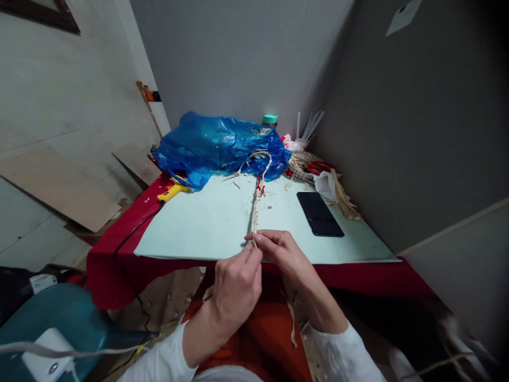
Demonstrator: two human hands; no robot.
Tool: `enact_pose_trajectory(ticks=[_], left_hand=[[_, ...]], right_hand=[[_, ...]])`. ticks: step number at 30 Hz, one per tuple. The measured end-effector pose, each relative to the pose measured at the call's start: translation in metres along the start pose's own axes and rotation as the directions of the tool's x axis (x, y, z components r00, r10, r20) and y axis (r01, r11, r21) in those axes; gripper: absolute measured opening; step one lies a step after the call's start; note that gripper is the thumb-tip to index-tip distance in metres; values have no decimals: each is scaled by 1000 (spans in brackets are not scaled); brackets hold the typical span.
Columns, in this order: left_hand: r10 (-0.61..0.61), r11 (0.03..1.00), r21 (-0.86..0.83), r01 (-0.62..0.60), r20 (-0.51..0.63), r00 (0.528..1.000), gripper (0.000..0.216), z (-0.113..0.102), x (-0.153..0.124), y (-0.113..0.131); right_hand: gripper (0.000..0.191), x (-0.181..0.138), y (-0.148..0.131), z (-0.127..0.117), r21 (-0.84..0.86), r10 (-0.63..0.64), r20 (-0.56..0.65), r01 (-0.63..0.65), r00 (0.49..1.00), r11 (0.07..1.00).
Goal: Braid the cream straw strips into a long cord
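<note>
A pale braided cord (256,209) runs from my fingers away across the light board (191,223), with a red tie (260,185) farther up it. Its far end curls over beside the blue plastic bag. My left hand (238,278) is closed on the near end of the braid, knuckles up. My right hand (280,246) pinches the braid just beyond, thumb and forefinger together. The two hands almost touch at the board's front edge. A loose pale strand (292,323) hangs below my right wrist. The exact strands between the fingertips are hidden.
A blue plastic bag (222,146) fills the table's back. A yellow glue gun (173,191) with a black cord lies left; a black phone (320,214) lies right. Behind it are red-handled tool (318,167), white sticks (312,124) and a green-lidded bottle (270,120).
</note>
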State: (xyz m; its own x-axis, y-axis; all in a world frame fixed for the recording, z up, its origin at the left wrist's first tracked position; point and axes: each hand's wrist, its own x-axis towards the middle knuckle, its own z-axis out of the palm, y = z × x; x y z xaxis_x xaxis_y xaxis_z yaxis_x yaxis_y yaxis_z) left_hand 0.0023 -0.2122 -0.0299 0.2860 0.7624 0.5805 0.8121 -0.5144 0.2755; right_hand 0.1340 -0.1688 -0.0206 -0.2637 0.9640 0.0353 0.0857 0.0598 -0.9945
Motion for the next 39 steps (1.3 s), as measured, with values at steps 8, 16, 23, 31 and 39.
enact_pose_trajectory(ticks=[8, 16, 23, 31, 39], left_hand=[[0, 982, -189, -8, -42, 999, 21, -17, 3, -2], [-135, 438, -735, 517, 515, 847, 22, -9, 42, -35], [-113, 224, -712, 665, 659, 744, 25, -5, 45, -27], [-319, 300, -679, 670, 590, 741, 23, -5, 41, -20], [-332, 194, -719, 668, 592, 734, 20, -6, 37, -17]], right_hand=[[30, -6, -4, -7, 204, 21, 104, -42, 994, 978], [27, -12, -3, 0, 188, -51, 66, 38, 997, 981], [26, -19, 1, -2, -64, -121, 9, 121, 993, 991], [24, -36, -25, 8, -836, -37, -142, -100, 989, 540], [28, -55, -13, 35, -950, -142, -117, -69, 983, 304]])
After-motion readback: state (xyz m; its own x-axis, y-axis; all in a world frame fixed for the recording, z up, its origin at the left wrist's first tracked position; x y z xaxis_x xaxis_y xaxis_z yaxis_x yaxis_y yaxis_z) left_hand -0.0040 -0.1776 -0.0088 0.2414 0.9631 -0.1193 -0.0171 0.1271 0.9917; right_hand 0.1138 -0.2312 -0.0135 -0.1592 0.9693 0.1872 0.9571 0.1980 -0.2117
